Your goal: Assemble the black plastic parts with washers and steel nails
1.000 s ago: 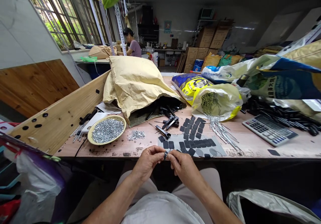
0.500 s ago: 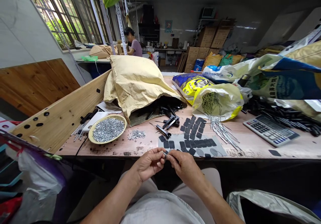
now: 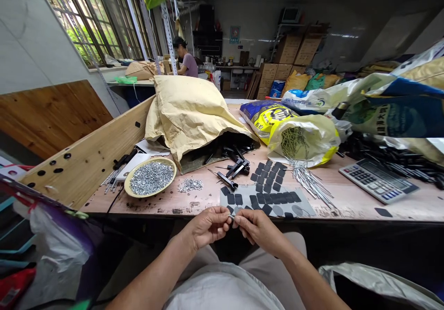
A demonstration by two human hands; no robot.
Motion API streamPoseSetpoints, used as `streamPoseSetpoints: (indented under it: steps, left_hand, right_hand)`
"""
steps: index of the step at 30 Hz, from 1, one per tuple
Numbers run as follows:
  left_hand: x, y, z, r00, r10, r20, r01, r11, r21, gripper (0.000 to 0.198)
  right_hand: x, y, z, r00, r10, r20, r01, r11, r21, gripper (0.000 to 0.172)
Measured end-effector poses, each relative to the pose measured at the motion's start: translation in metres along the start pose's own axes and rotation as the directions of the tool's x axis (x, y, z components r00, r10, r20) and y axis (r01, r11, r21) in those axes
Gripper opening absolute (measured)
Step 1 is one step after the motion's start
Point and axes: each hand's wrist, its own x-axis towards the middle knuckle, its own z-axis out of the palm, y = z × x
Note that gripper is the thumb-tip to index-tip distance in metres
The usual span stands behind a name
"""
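Catalogued from my remote station, largest first: one plywood workbench (image 3: 166, 206) ran across the view ahead of the hands. Measured from the hands, a tan paper sack (image 3: 187, 115) sat at 11 o'clock, slumped open over black metal clips (image 3: 222, 151). At 1 o'clock lay a yellow woven sack (image 3: 303, 139), spilling steel nails (image 3: 308, 180) onto the bench. A desk calculator (image 3: 378, 180) stood at 2 o'clock. At 10 o'clock was a shallow tan dish (image 3: 126, 183) heaped with silver washers (image 3: 151, 178). A gray sheet (image 3: 305, 208) at 12 o'clock carried rows of black pads (image 3: 239, 199). My left hand (image 3: 208, 226) and right hand (image 3: 258, 230) were held just short of the bench edge, above the lap, both closed in a fingertip pinch on one small metal piece (image 3: 231, 217), its exact form too small to tell.
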Motion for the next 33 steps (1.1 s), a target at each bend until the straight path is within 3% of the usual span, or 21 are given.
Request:
streamPoseSetpoints:
  steps: [5,13,16,20,24,30,33]
  left_hand:
    - [0.000,-0.005,0.011,0.951,0.288,-0.110,-0.260,0.942,0.213,0.029]
    - [0.004,-0.008,0.013,0.900,0.405,-0.163,-0.355,0.896,0.268,0.030]
    - [0.005,-0.008,0.013,0.873,0.466,-0.140,-0.403,0.854,0.329,0.025]
    - [0.001,-0.006,0.014,0.880,0.467,-0.088,-0.407,0.836,0.369,0.023]
    - [0.000,-0.004,0.016,0.899,0.431,-0.071,-0.382,0.855,0.352,0.025]
    - [0.002,-0.005,0.018,0.844,0.516,-0.145,-0.447,0.827,0.341,0.031]
    - [0.000,-0.003,0.017,0.876,0.468,-0.116,-0.419,0.858,0.298,0.045]
  right_hand:
    - [0.004,0.011,0.005,0.991,-0.050,-0.123,0.037,0.994,-0.105,0.035]
    - [0.002,0.000,0.010,0.958,-0.192,-0.212,0.109,0.930,-0.350,0.035]
    - [0.002,0.002,0.012,0.965,-0.163,-0.206,0.098,0.951,-0.295,0.036]
    - [0.001,0.007,0.014,0.980,-0.081,-0.184,0.055,0.989,-0.141,0.040]
    - [-0.001,0.005,0.014,0.971,-0.102,-0.218,0.064,0.983,-0.174,0.038]
    - [0.000,0.004,0.015,0.964,-0.123,-0.236,0.072,0.975,-0.212,0.038]
    - [0.001,0.006,0.015,0.962,-0.121,-0.245,0.063,0.971,-0.233,0.040]
